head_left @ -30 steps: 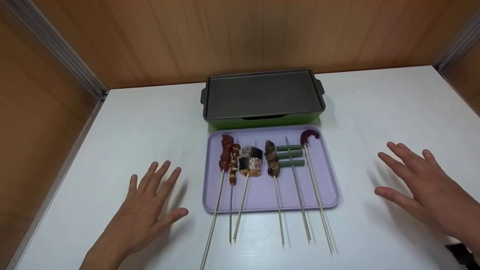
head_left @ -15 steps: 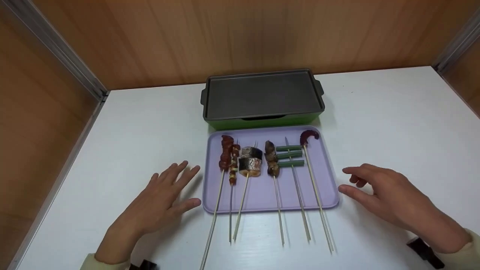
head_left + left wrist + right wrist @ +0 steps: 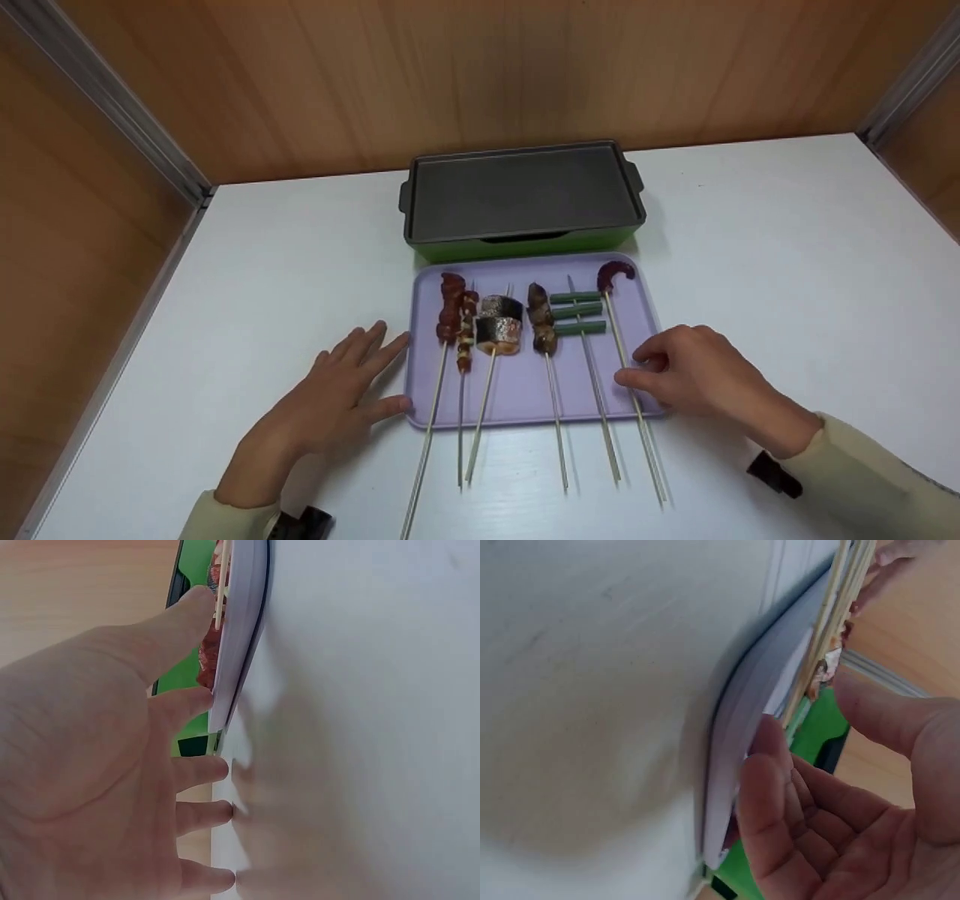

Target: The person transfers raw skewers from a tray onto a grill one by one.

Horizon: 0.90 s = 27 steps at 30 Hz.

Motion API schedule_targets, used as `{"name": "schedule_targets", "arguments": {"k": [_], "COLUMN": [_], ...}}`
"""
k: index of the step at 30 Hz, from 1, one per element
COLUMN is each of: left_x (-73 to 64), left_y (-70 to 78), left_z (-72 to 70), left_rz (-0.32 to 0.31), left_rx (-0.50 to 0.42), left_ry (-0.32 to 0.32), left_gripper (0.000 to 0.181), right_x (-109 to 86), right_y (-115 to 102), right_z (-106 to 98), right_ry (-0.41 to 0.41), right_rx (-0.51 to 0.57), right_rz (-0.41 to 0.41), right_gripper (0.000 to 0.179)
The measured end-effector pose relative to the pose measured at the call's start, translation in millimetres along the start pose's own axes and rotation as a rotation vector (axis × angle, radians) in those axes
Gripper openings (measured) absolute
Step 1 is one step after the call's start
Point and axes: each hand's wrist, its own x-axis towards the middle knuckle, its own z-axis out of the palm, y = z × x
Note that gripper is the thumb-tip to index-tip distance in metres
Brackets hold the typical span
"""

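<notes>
A lilac tray holds several skewers, their sticks jutting past its near edge. At its right lies a skewer with a dark red curled tentacle, beside one with green vegetable pieces. My right hand hovers over the tray's right rim, close to the tentacle skewer's stick; in the right wrist view, thumb and bent fingers stand apart with nothing between them. My left hand is spread at the left rim, fingertips close to or touching it, near the red meat skewer.
Behind the tray stands a green grill with a flat black top plate. Dark mushroom-like chunks, fish pieces and a thin mixed skewer lie mid-tray. Wooden panels wall the white table.
My right hand has moved left from the table to the tray's right edge, its fingers bending inward. My left hand has shifted right to the left rim. The skewers stay in place.
</notes>
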Motion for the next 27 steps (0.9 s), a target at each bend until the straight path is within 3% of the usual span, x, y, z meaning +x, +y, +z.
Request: {"name": "schedule_targets", "arguments": {"k": [5, 10, 13, 15, 20, 27], "left_x": [0.8, 2.4, 2.8, 2.9, 2.3, -0.3], "left_y": [-1.4, -2.1, -2.9, -2.7, -2.0, -0.4], "left_z": [1.5, 1.1, 0.6, 0.3, -0.7, -1.4], "left_rz": [0.007, 0.008, 0.009, 0.012, 0.021, 0.023], "left_rx": [-0.002, -0.007, -0.011, -0.009, -0.003, -0.009], "left_ry": [0.004, -0.003, -0.002, 0.001, 0.01, 0.009], "left_gripper": [0.079, 0.081, 0.082, 0.082, 0.081, 0.08], "right_x": [12.7, 18.0, 19.4, 19.2, 14.0, 2.2], "right_y": [-1, -3, -2, 2, 13, 23], "right_z": [2, 5, 4, 2, -4, -10], "right_ry": [-0.037, -0.06, -0.095, -0.135, -0.231, -0.29], "right_rx": [0.049, 0.118, 0.244, 0.397, 0.745, 0.927], "right_rz": [0.087, 0.119, 0.156, 0.196, 0.26, 0.278], "right_gripper": [0.028, 0.022, 0.017, 0.017, 0.035, 0.046]}}
